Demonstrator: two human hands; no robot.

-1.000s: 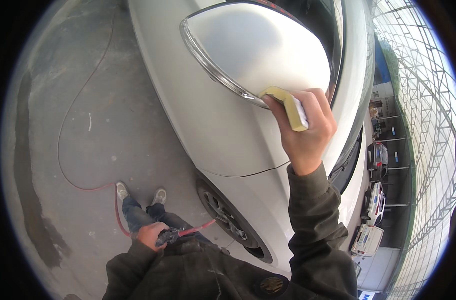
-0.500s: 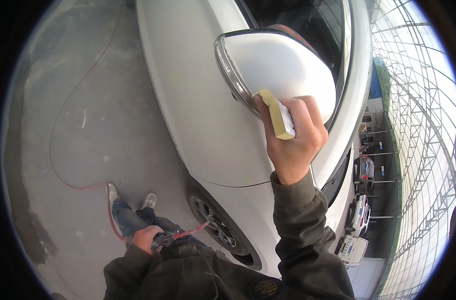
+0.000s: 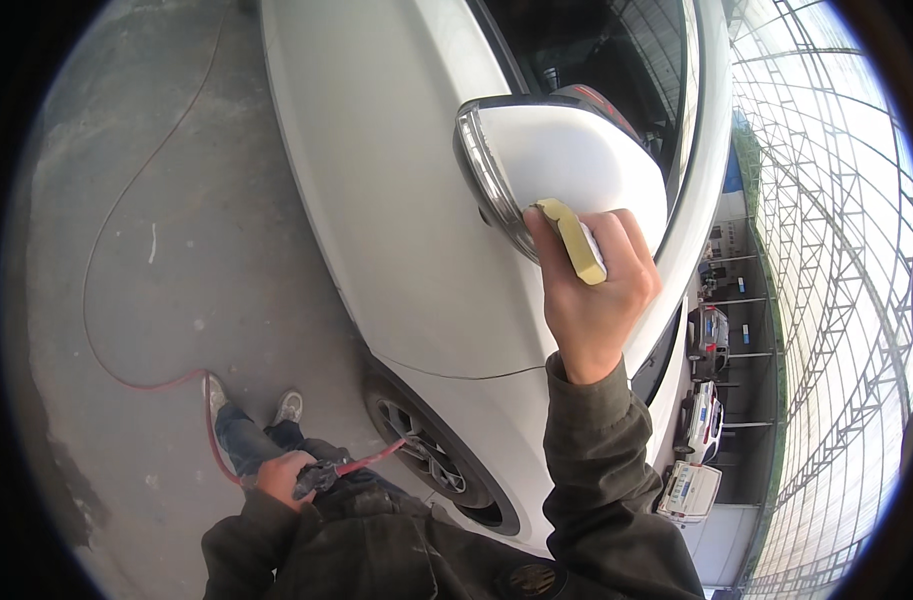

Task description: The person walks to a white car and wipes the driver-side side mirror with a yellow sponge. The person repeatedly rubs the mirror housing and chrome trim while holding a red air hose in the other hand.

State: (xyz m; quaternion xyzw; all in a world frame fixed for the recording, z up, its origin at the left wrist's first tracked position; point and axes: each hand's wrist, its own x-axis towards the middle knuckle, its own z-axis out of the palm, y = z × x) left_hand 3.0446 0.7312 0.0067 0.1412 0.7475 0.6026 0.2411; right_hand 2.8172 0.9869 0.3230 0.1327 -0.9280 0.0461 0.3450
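From where I am watching, the dark jacket (image 3: pixel 376 545) is filling the near edge. Near left, the left hand (image 3: pixel 282 478) is grasping a dark tool (image 3: pixel 317 480), and a red tube (image 3: pixel 370 458) is sticking out of it toward the right. Farther right, I am seeing the right hand (image 3: pixel 604 300) pinching a yellow block (image 3: pixel 579 250) between thumb and fingers. The block's far end is overlapping the near part of the white mirror cover (image 3: pixel 576 150), just beside its shiny trim strip (image 3: pixel 494 175); I am not managing to tell how hard it is pressing. The mirror is jutting from a pale car (image 3: pixel 406 240), whose wheel (image 3: pixel 431 455) is standing beyond the tube. A thin red hose (image 3: pixel 88 290) is looping across the grey floor (image 3: pixel 256 280) at left. Far right, parked vehicles (image 3: pixel 701 422) are lining up beneath a trussed roof (image 3: pixel 826 230).
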